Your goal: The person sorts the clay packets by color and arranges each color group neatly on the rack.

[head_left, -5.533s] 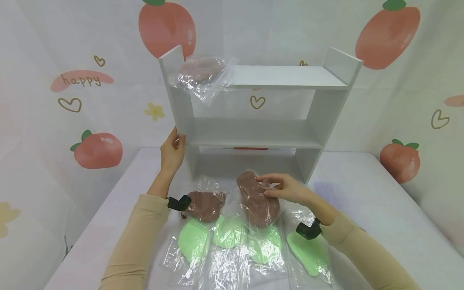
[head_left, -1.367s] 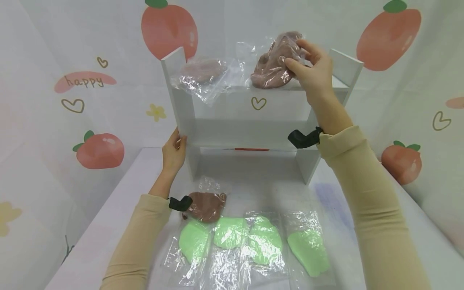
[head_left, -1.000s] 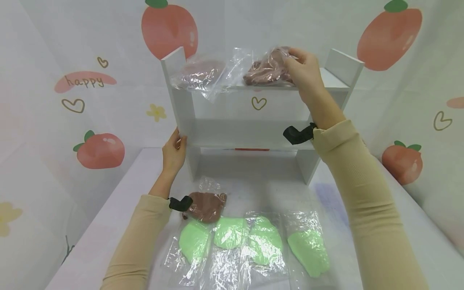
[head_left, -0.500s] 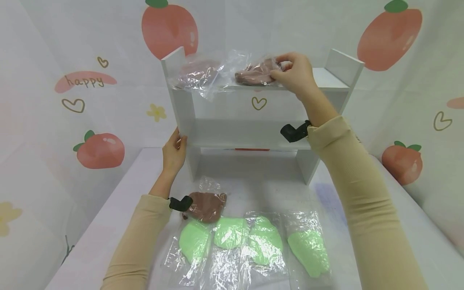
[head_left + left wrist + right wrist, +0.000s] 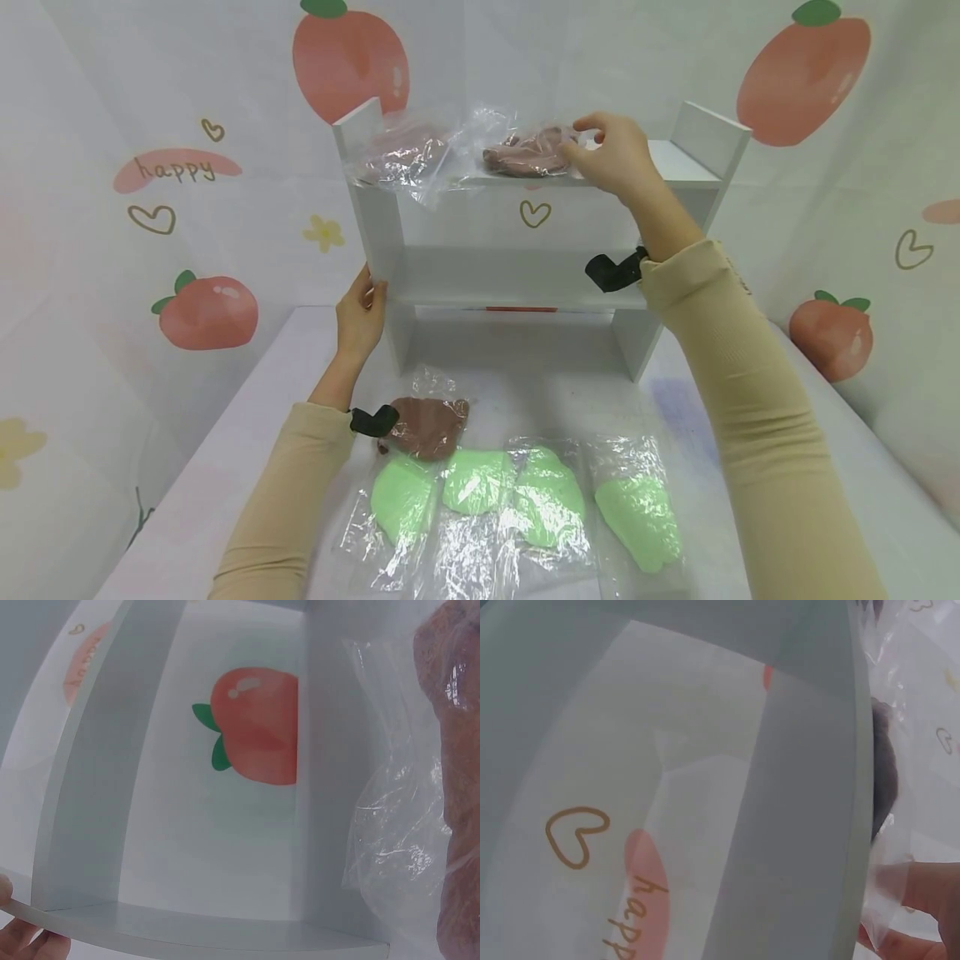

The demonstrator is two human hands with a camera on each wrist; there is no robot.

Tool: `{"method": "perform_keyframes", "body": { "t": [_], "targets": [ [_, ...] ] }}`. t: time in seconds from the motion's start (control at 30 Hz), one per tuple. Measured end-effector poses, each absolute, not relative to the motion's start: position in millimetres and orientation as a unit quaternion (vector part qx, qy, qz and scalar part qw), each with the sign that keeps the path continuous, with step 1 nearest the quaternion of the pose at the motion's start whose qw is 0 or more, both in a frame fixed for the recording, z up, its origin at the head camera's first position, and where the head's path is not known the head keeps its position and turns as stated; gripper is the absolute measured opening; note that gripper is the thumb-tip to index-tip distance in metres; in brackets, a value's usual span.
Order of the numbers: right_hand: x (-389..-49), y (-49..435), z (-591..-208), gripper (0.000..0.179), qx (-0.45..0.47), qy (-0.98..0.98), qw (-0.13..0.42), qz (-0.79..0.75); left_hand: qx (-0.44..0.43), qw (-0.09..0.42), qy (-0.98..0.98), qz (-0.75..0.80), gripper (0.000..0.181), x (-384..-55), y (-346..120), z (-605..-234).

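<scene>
In the head view, a white two-tier shelf [image 5: 525,279] stands on the table. My left hand [image 5: 361,317] holds its left side panel, with the thumb and fingers [image 5: 37,946] on either side of the panel's edge in the left wrist view. On the top board lies a clear bag of brown clay [image 5: 528,155]. My right hand [image 5: 611,154] is at that bag's right end, thumb and forefinger parted. The right wrist view shows its fingers [image 5: 922,889] touching the loose plastic. To the left, another bag of brown clay [image 5: 408,154] overhangs the board's front edge slightly.
A third bag of brown clay [image 5: 427,427] lies on the table before the shelf. Several bags of light green clay [image 5: 549,500] lie in a row nearer me. A fruit-print cloth [image 5: 202,312] hangs behind and at the sides.
My right hand carried the brown clay bag from the table up to the top board, lowered it there and slid it left. Its fingers have since loosened. The left hand stayed on the shelf.
</scene>
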State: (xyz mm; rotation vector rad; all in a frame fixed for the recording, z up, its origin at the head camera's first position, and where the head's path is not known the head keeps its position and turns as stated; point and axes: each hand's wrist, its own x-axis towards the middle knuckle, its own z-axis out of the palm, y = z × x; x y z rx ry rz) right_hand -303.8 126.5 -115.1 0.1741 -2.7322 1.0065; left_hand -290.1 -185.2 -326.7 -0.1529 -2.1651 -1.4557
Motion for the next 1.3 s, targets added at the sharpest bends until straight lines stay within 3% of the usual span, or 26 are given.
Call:
{"method": "perform_keyframes", "body": {
  "t": [0.6, 0.97, 1.1, 1.3],
  "targets": [
    [-264.7, 147.2, -138.6, 0.039, 0.134, -0.883, 0.185, 0.411, -0.053, 0.261, -0.801, -0.536, 0.047, -290.1, -185.3, -326.0],
    [-247.2, 154.5, -176.9, 0.034, 0.174, -0.859, 0.182, 0.445, -0.052, 0.265, -0.801, -0.535, 0.046, -289.7, -185.0, -326.5],
    [-243.6, 152.1, -198.1, 0.035, 0.208, -0.847, 0.156, 0.464, -0.049, 0.269, -0.799, -0.536, 0.046, -289.8, -184.9, -326.6],
    [-240.5, 142.1, -233.6, 0.035, 0.240, -0.850, 0.066, 0.465, -0.047, 0.273, -0.799, -0.534, 0.046, -290.5, -184.6, -326.4]
  ]
}}
